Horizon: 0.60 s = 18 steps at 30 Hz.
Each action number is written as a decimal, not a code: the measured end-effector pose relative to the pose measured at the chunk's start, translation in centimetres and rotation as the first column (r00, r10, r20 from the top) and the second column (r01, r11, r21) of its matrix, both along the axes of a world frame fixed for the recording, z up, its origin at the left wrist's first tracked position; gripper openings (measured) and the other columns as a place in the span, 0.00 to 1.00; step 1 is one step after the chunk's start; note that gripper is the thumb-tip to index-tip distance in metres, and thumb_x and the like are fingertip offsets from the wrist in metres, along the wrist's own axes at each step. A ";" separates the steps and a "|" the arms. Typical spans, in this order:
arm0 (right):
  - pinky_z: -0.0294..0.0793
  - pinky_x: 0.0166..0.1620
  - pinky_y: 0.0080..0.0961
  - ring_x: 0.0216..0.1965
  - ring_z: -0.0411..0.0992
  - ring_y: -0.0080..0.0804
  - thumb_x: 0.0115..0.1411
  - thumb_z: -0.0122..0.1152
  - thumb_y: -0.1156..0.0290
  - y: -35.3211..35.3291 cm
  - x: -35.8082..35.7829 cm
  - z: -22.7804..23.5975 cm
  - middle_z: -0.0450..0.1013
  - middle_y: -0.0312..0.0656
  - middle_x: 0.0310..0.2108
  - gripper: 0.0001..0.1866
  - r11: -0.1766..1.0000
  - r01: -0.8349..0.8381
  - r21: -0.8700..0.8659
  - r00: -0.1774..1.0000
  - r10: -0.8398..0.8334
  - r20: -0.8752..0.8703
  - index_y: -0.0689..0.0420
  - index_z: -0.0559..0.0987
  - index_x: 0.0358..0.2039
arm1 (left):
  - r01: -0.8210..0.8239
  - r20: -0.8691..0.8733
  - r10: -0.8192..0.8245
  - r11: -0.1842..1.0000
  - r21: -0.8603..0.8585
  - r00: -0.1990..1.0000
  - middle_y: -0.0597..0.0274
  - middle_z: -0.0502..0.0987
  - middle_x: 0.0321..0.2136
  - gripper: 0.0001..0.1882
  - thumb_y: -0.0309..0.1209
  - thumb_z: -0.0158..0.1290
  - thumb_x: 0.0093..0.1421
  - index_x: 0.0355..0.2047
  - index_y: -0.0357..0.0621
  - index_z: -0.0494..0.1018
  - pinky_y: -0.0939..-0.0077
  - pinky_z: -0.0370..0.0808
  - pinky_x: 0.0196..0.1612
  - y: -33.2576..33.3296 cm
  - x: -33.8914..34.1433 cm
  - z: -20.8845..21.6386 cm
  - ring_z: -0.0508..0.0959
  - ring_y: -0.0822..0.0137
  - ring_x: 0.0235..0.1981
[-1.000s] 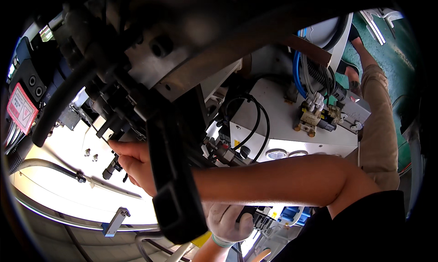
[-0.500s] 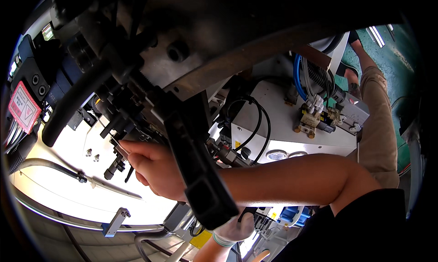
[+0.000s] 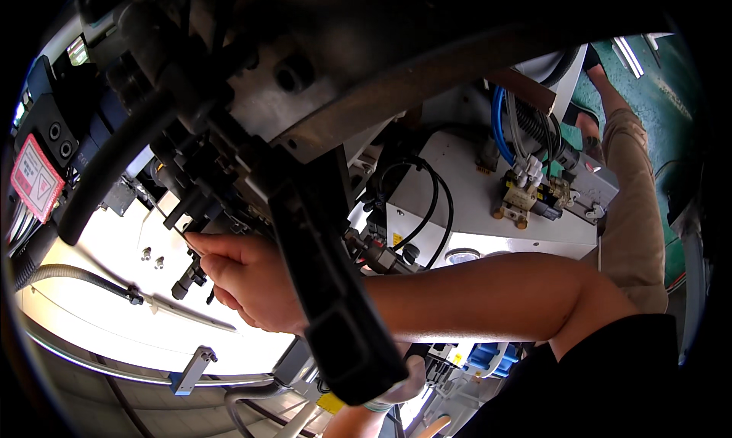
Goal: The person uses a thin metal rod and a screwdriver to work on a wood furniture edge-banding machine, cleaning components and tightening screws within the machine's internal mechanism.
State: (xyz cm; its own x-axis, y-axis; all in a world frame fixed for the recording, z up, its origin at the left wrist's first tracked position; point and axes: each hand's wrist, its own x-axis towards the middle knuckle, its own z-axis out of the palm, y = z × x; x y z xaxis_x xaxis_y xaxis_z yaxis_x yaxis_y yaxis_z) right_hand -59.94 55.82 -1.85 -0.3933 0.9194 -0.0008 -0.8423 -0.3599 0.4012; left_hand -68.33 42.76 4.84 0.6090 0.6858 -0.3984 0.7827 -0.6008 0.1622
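Up close, the right hand [image 3: 248, 282] reaches under the dark machine head [image 3: 229, 133], its grip pinched around a small black fitting [image 3: 191, 274] that hangs just above the white table [image 3: 99, 285]. Two small screws [image 3: 152, 257] sit just left of the fitting. The left hand [image 3: 396, 388], in a pale glove, shows low behind a black bar [image 3: 335, 301]; I cannot tell how its grip stands.
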 end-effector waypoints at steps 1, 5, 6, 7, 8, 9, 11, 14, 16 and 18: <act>0.59 0.21 0.18 0.18 0.55 0.14 0.81 0.43 0.65 -0.1 0.0 0.1 0.61 0.28 0.20 0.25 1.000 -0.020 -0.002 0.999 0.020 -0.045 0.57 0.62 0.75 | -0.004 -0.009 0.004 1.000 0.000 1.000 0.54 0.81 0.45 0.21 0.38 0.48 0.54 0.38 0.37 0.84 0.52 0.72 0.50 0.0 0.2 0.1 0.79 0.52 0.47; 0.60 0.22 0.19 0.19 0.57 0.14 0.80 0.47 0.65 0.6 -2.0 -0.3 0.62 0.28 0.20 0.25 0.984 0.176 -0.043 0.953 -0.159 0.256 0.58 0.65 0.73 | -0.022 0.007 0.022 0.998 -0.053 1.000 0.53 0.81 0.45 0.20 0.38 0.48 0.56 0.37 0.38 0.84 0.53 0.71 0.50 0.6 1.0 -0.7 0.79 0.52 0.47; 0.60 0.23 0.19 0.19 0.58 0.14 0.79 0.49 0.66 0.4 -1.8 -0.1 0.63 0.28 0.20 0.25 0.978 0.210 -0.010 0.903 -0.190 0.385 0.59 0.66 0.73 | -0.024 -0.003 0.024 0.998 -0.051 1.000 0.52 0.81 0.45 0.21 0.39 0.49 0.57 0.39 0.37 0.83 0.53 0.72 0.51 0.5 0.9 -0.4 0.79 0.51 0.47; 0.60 0.23 0.19 0.20 0.58 0.13 0.79 0.50 0.66 0.2 -1.5 0.0 0.63 0.28 0.20 0.25 0.970 0.241 0.028 0.834 -0.221 0.506 0.59 0.67 0.72 | -0.026 -0.009 0.026 0.998 -0.052 1.000 0.50 0.81 0.45 0.21 0.39 0.50 0.58 0.41 0.36 0.83 0.54 0.72 0.51 0.5 0.9 -0.2 0.79 0.51 0.46; 0.62 0.25 0.22 0.21 0.60 0.14 0.79 0.48 0.65 0.1 -1.0 -0.1 0.64 0.29 0.20 0.25 0.976 0.211 0.053 0.832 -0.208 0.513 0.57 0.67 0.72 | -0.014 -0.006 0.013 0.997 -0.072 1.000 0.48 0.81 0.45 0.23 0.40 0.52 0.59 0.46 0.34 0.82 0.54 0.73 0.52 0.6 0.6 0.2 0.79 0.49 0.46; 0.64 0.27 0.24 0.23 0.61 0.15 0.80 0.46 0.64 -0.1 -0.5 -0.3 0.64 0.30 0.21 0.25 0.980 0.182 0.078 0.830 -0.195 0.523 0.56 0.66 0.73 | -0.009 -0.003 0.009 0.997 -0.080 1.000 0.46 0.81 0.45 0.24 0.40 0.53 0.60 0.48 0.34 0.82 0.55 0.73 0.52 0.6 0.5 0.2 0.79 0.49 0.45; 0.66 0.29 0.26 0.24 0.63 0.16 0.80 0.45 0.63 -0.2 -0.5 -0.2 0.65 0.31 0.21 0.25 0.984 0.156 0.082 0.838 -0.175 0.517 0.54 0.65 0.73 | -0.005 0.003 0.005 0.996 -0.086 1.000 0.45 0.81 0.44 0.23 0.40 0.53 0.61 0.47 0.34 0.82 0.55 0.74 0.53 0.7 0.7 0.2 0.79 0.50 0.45; 0.66 0.27 0.26 0.22 0.62 0.17 0.80 0.44 0.62 0.1 -1.4 -0.1 0.65 0.31 0.21 0.25 0.986 0.161 0.036 0.869 -0.159 0.469 0.53 0.65 0.74 | 0.019 -0.013 -0.019 1.000 -0.024 1.000 0.50 0.81 0.45 0.21 0.39 0.50 0.58 0.41 0.36 0.83 0.53 0.72 0.52 0.1 0.2 -0.2 0.79 0.52 0.47; 0.66 0.26 0.26 0.21 0.62 0.17 0.80 0.44 0.62 0.1 -1.6 0.6 0.65 0.31 0.21 0.25 0.989 0.141 0.045 0.903 -0.147 0.403 0.53 0.65 0.74 | 0.013 -0.047 -0.012 0.999 0.031 0.999 0.53 0.81 0.45 0.20 0.38 0.48 0.56 0.39 0.37 0.84 0.52 0.71 0.52 -0.4 0.0 0.5 0.79 0.52 0.48; 0.66 0.26 0.25 0.22 0.62 0.17 0.80 0.44 0.62 0.1 -1.9 0.4 0.65 0.30 0.21 0.26 0.990 0.133 0.038 0.941 -0.138 0.310 0.53 0.64 0.74 | 0.009 -0.038 -0.007 0.999 0.041 0.999 0.53 0.81 0.45 0.20 0.37 0.48 0.56 0.39 0.37 0.84 0.52 0.71 0.52 -0.3 -0.5 0.5 0.79 0.52 0.48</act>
State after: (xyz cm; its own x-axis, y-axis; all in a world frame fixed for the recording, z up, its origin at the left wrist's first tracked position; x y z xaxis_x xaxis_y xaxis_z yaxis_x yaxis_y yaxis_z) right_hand -61.82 55.96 -1.46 -0.2479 0.9648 -0.0878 -0.9653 -0.2383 0.1065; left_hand -68.87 42.47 5.35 0.5994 0.6973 -0.3931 0.7831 -0.6126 0.1076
